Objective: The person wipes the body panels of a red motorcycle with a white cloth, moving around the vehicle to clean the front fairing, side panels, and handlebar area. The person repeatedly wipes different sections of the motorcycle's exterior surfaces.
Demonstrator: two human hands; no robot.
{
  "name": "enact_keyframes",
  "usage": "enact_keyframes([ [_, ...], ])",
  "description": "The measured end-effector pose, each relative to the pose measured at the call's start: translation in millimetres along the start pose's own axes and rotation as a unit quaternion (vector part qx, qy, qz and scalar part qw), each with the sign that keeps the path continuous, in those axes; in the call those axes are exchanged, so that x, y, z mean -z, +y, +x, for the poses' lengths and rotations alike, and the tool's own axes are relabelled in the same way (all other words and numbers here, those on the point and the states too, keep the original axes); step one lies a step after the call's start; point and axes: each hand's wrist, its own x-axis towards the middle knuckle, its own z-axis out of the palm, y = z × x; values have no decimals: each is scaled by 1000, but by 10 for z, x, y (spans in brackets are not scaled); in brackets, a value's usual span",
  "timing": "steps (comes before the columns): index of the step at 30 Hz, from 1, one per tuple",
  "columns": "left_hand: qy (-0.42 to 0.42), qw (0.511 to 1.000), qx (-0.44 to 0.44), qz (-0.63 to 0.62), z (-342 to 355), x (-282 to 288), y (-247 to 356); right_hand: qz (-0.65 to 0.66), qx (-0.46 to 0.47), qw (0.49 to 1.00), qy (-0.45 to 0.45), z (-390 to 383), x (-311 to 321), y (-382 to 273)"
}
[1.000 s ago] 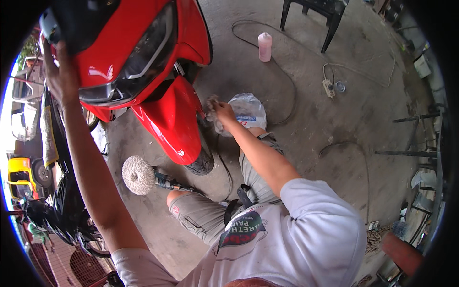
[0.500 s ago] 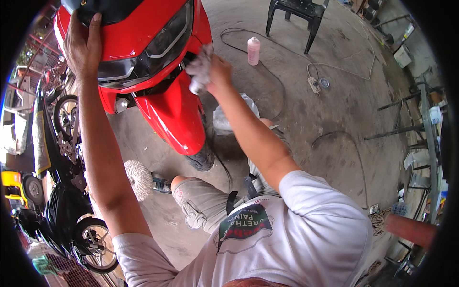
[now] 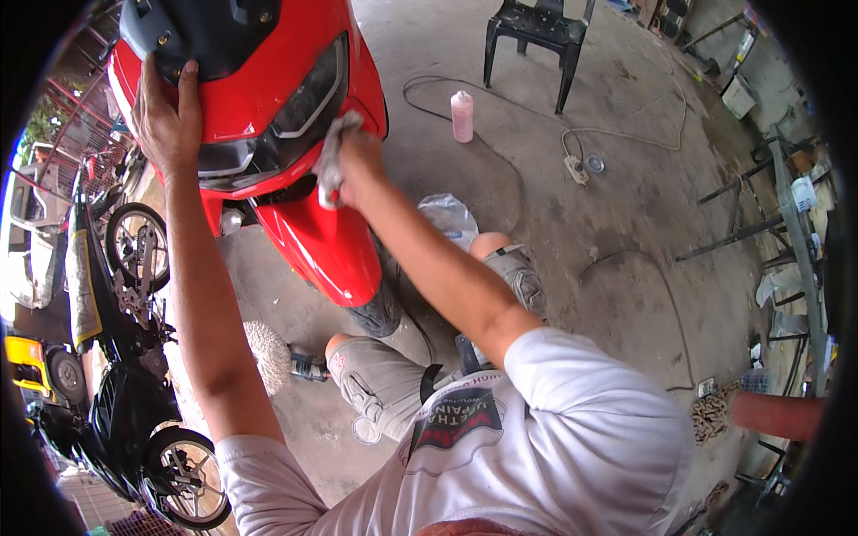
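Observation:
A red scooter's front [image 3: 308, 237], with dark headlights and a black upper panel, fills the upper left. My left hand [image 3: 170, 121] lies against it where the red bodywork meets the black panel, thumb and fingers apart. In my right hand [image 3: 360, 168] is a bunched greyish-white cloth [image 3: 332, 165], at the lower edge of the headlight [image 3: 311, 100] on the right. The hand hides part of the red panel behind it. Below, the front mudguard [image 3: 332, 268] curves over a black tyre [image 3: 375, 313].
A polisher with a fluffy white pad [image 3: 266, 357] lies beside my knee. Right of the scooter are a clear plastic bag [image 3: 450, 219], a pink bottle [image 3: 462, 121], cables, a power socket [image 3: 575, 170] and a black chair [image 3: 541, 36]. A black motorcycle [image 3: 125, 393] stands left; metal racks [image 3: 791, 201] line the right.
My right hand has moved left with the cloth, from the scooter's side edge to just under the headlight. My left hand stays on the front. The whole view has shifted slightly.

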Motion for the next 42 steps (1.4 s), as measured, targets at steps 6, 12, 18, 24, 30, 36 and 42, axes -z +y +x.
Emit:
enact_keyframes([
  [6,-23,999,27,-30,54,19,136,118,-94,985,85,241,-148,153],
  [12,-37,997,51,-45,-12,111,142,56,-81,991,92,-21,-129,449],
  [18,-41,996,65,-52,3,56,140,-24,-13,999,33,322,89,272],
  [24,-30,992,79,-93,-39,49,-23,24,-133,963,-234,-670,391,125],
  [30,-63,927,194,-315,-31,450,175,64,-133,950,-274,-677,389,-448],
  [36,-143,845,221,-465,-1493,808,1521,113,72,959,-250,-1004,62,-624],
  [42,-108,733,348,-574,-1729,694,1666,-350,457,751,-323,-1310,77,-574],
])
